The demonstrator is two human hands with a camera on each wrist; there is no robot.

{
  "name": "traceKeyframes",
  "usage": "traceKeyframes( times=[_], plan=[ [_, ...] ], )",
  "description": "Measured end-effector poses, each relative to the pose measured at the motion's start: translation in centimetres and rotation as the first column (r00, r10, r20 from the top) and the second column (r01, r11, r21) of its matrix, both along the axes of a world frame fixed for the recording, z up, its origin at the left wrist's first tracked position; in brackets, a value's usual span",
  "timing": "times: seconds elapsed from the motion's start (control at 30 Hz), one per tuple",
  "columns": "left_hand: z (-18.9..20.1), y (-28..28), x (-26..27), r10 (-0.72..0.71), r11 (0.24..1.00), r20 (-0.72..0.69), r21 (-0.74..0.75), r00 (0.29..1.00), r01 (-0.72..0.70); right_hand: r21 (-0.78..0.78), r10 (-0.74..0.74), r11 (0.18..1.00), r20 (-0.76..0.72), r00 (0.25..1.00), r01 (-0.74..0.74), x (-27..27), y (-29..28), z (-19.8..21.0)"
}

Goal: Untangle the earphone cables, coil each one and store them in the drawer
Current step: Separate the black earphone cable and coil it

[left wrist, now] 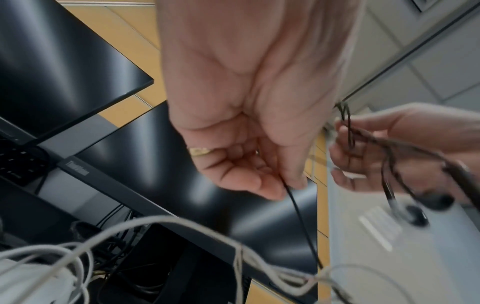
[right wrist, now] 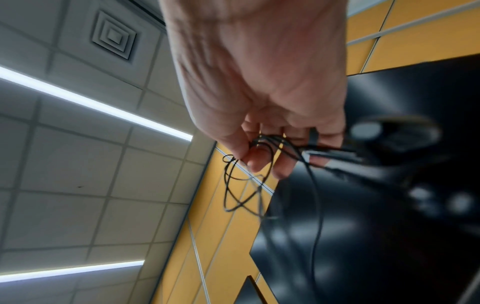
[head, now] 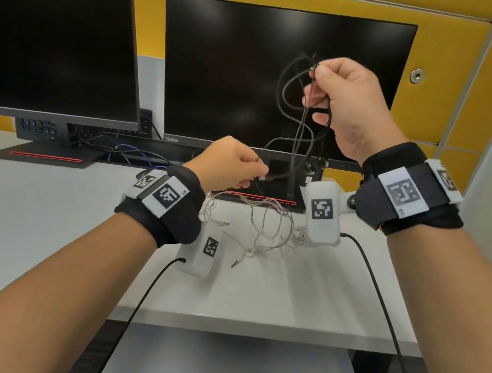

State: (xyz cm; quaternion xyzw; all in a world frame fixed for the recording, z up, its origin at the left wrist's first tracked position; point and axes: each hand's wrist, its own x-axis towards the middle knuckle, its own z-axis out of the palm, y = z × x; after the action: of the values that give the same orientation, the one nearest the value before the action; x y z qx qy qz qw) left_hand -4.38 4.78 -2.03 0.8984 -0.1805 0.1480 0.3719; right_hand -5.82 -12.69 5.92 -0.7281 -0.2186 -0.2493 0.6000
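My right hand (head: pixel 317 82) is raised in front of the right monitor and pinches a bundle of loops of the black earphone cable (head: pixel 302 131), seen close in the right wrist view as black cable (right wrist: pixel 262 164) under my fingers (right wrist: pixel 257 162). Lower down, my left hand (head: pixel 256 172) pinches a strand of the same black cable (left wrist: pixel 301 216) between thumb and finger. The white earphone cable (head: pixel 265 221) lies in a loose tangle on the white desk (head: pixel 41 219) below both hands, blurred as white cable (left wrist: pixel 182 224) in the left wrist view.
Two dark monitors (head: pixel 52 45) (head: pixel 226 55) stand at the back of the desk on black bases, with cabling behind. A yellow partition (head: pixel 444 88) rises behind them. A grey surface (head: pixel 226 372) sits under the desk's front edge.
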Motion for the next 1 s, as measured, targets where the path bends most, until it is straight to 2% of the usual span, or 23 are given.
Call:
traceKeyframes(
  times=[0.1,0.2,0.3,0.4,0.5,0.67,0.73,0.83,0.9,0.97,1.0],
  plan=[
    [0.6,0.6,0.1,0.039,0.993,0.046,-0.113,0.998,-0.034,-0.015,-0.028,1.0,-0.063,0.998,0.027,0.2,-0.5,-1.3],
    [1.1,0.9,0.3,0.034,0.982,0.055,-0.187,0.998,-0.023,-0.029,0.039,0.999,-0.156,0.987,-0.044,0.1,-0.6,-2.5],
    [1.6,0.7,0.2,0.019,0.94,0.067,-0.341,0.998,0.005,-0.063,0.127,0.987,-0.27,0.955,-0.149,-0.5,-0.5,-3.4],
    [2.4,0.5,0.3,0.027,0.9,0.138,-0.434,0.99,0.036,-0.135,0.107,0.976,-0.375,0.921,-0.168,-1.0,-0.1,-3.8],
    [3.3,0.3,0.1,0.066,0.933,0.257,-0.358,0.964,0.032,-0.178,0.1,0.966,-0.42,0.902,-0.19,-1.0,-0.1,-4.4],
    [4.0,-0.2,-0.2,0.062,0.967,0.365,-0.252,0.929,0.034,-0.253,0.111,0.933,-0.475,0.873,-0.256,-0.6,-0.6,-5.1],
    [4.0,-0.3,-0.1,0.061,0.968,0.391,-0.248,0.918,0.041,-0.29,0.054,0.931,-0.487,0.872,-0.219,-0.4,-0.3,-5.1],
    [4.0,-0.4,-0.1,0.058,0.966,0.393,-0.254,0.918,0.047,-0.29,-0.074,0.954,-0.465,0.882,-0.073,0.2,0.3,-5.3],
    [4.1,-0.6,-0.3,0.048,0.964,0.394,-0.258,0.918,0.06,-0.372,-0.149,0.928,-0.408,0.901,-0.015,0.3,0.8,-5.6],
    [4.3,-0.7,-0.4,0.039,0.962,0.402,-0.264,0.915,0.075,-0.419,-0.128,0.906,-0.39,0.912,-0.052,0.3,1.3,-5.9],
    [4.4,-0.7,-0.4,0.04,0.959,0.409,-0.271,0.912,0.08,-0.391,-0.096,0.917,-0.416,0.904,-0.082,0.2,1.5,-6.1]
  ],
)
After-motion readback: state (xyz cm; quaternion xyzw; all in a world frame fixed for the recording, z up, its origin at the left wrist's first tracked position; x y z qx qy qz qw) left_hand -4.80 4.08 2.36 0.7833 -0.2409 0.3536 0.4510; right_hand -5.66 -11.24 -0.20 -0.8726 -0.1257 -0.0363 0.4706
